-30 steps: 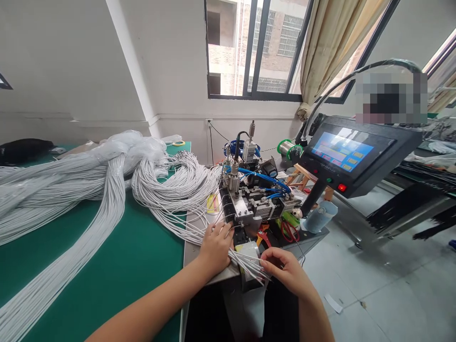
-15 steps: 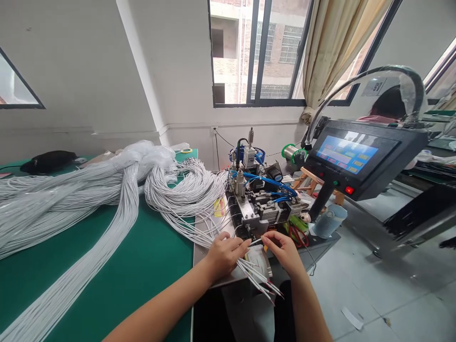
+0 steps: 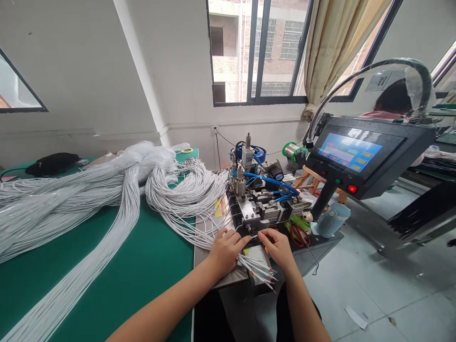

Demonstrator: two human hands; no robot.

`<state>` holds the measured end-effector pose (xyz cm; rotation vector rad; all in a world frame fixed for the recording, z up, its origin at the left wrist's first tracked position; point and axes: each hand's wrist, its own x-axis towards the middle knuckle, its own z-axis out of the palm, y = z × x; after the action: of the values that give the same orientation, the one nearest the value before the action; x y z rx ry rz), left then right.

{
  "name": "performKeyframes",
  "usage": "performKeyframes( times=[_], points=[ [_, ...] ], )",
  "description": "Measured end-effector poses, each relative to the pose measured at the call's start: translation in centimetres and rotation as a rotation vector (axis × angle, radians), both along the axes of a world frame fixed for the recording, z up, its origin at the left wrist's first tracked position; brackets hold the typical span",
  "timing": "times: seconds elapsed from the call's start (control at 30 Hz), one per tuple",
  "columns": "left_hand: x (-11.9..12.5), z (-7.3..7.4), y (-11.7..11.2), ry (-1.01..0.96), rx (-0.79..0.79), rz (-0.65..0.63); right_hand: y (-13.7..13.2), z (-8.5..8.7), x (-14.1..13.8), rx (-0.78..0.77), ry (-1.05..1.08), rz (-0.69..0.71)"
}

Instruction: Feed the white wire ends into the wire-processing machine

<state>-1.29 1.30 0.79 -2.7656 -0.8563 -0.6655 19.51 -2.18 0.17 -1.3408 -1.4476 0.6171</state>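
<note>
My left hand (image 3: 227, 248) is closed over a bunch of white cables (image 3: 257, 269), whose ends stick out below it toward the right, some with reddish tips. My right hand (image 3: 276, 245) pinches the end of one white cable (image 3: 254, 236) just in front of the bench machine (image 3: 254, 199). Left thumb and forefinger lie close to that same cable. The machine has metal cylinders and blue air hoses. Behind my left hand, the cables run back into a large coiled bundle (image 3: 188, 199) on the table.
More white cables (image 3: 85, 280) lie across the green table (image 3: 160, 289). A control screen (image 3: 351, 151) stands at right, near a solder wire spool (image 3: 295, 150), red-handled scissors (image 3: 299, 236) and a translucent blue container (image 3: 333, 220). Another person (image 3: 394, 99) is behind the screen.
My right hand has moved slightly left and up, bringing the cable end closer to the machine. The loose cable ends under my left hand have shifted up a little.
</note>
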Motion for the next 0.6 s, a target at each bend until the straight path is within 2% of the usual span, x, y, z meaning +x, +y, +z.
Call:
performKeyframes(
  times=[0.07,0.17,0.37,0.6],
  points=[
    [0.1,0.2,-0.1,0.066,-0.048,0.027,0.3,-0.3,0.1,0.017,-0.085,-0.009],
    [0.2,0.5,-0.1,0.127,-0.099,0.052,0.8,-0.9,0.2,-0.016,-0.071,0.017],
    [0.7,1.1,-0.2,0.198,-0.146,0.071,1.8,-2.1,0.7,-0.157,0.214,0.115],
    [1.4,1.6,0.2,0.262,-0.104,0.075,2.1,-3.5,-0.2,-0.27,0.438,0.127]
  ],
)
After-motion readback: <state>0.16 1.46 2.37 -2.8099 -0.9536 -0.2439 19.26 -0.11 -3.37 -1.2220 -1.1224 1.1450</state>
